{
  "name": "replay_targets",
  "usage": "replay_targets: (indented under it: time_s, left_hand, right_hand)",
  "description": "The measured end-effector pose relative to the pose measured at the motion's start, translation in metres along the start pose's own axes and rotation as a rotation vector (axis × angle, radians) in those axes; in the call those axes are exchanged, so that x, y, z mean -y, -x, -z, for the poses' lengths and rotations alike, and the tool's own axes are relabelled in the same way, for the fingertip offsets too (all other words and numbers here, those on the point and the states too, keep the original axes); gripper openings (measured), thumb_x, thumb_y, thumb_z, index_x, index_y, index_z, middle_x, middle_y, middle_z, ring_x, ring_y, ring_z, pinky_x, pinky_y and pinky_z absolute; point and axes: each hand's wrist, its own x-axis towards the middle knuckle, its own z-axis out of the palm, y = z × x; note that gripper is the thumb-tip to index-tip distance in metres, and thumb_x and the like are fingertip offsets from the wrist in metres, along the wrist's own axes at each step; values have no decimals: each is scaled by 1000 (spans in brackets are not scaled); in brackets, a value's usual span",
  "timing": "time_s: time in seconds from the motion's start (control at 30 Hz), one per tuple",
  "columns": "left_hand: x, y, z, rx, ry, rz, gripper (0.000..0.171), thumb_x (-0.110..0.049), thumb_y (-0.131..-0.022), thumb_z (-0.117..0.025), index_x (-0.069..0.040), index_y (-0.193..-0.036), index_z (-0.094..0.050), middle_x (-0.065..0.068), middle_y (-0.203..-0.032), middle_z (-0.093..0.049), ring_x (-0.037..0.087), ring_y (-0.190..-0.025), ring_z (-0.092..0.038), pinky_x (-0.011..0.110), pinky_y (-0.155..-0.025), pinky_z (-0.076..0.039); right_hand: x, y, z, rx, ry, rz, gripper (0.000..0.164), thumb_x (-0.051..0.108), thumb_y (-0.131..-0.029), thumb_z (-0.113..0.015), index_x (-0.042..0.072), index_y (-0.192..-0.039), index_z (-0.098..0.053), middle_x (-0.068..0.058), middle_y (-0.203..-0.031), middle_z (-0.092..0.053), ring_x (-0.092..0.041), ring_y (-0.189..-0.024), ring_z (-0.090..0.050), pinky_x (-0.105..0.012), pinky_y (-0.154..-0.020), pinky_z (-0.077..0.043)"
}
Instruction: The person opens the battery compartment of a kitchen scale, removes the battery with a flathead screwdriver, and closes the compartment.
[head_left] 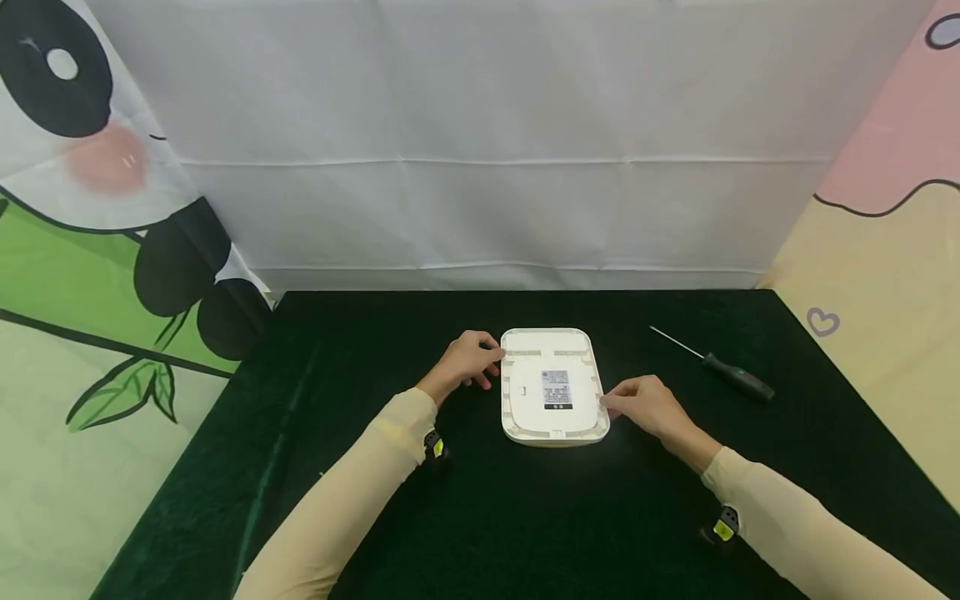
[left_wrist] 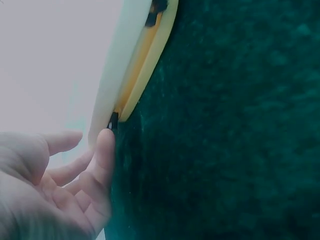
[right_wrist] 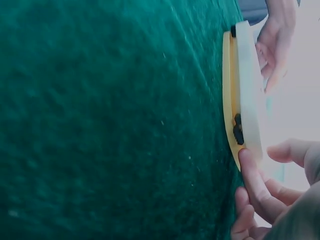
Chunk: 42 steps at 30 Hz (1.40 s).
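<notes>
I observe the white device [head_left: 556, 387] lengthwise fore-and-aft between left grip [head_left: 465, 358] and right grip [head_left: 651, 406], each apparently pinching its near edge.

Free room nearside of white device [head_left: 555, 387], screwdriver [head_left: 726, 372] in the way rightward

Dark green cloth [head_left: 510, 525] is covering the tabletop [head_left: 360, 333]. A creased pale sheet [head_left: 487, 125] is hanging behind, cartoon-printed panels [head_left: 75, 267] flanking it.
</notes>
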Motion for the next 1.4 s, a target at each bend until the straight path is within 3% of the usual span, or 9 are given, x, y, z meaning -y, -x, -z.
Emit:
replay_targets:
  time_s: [0.27, 0.5, 0.83, 1.4]
  left_hand:
    - [-1, -26, -2, -65, 5, 13, 21, -30, -98, -59, -12, -105, -66, 6, -94, -67, 16, -59, -67, 27, -47, -39]
    - [2, -37, -7, -98, 73, 28, 20, -27, -98, -59, -10, -104, -68, 7, -97, -67, 15, -57, -63, 25, -45, -36]
    - [1, -36, -7, -122, 104, 35, 18, -23, -97, -61, -7, -99, -69, 7, -93, -64, 15, -60, -57, 26, -49, -38]
    - [0, -27, 2, -124, 156, 24, 12, -21, -92, -67, -9, -97, -69, 5, -84, -68, 13, -62, -57, 26, -51, -38]
  right_hand:
    - [-1, 16, 1, 5, -30, -29, 25, 26, -91, -65, 4, -101, -70, -8, -96, -67, -23, -96, -58, -42, -86, -43]
    - [-1, 24, -7, 32, -51, -27, 23, 25, -91, -67, 3, -98, -71, -4, -83, -72, -19, -82, -60, -31, -71, -44]
    - [-1, 26, -11, 17, -86, -85, 21, 23, -90, -66, 4, -99, -70, -3, -81, -73, -19, -78, -59, -28, -58, -40]
    - [-2, 23, -8, 12, -102, -84, 20, 23, -89, -67, 5, -99, -71, -2, -79, -72, -19, -77, -60, -29, -62, -39]
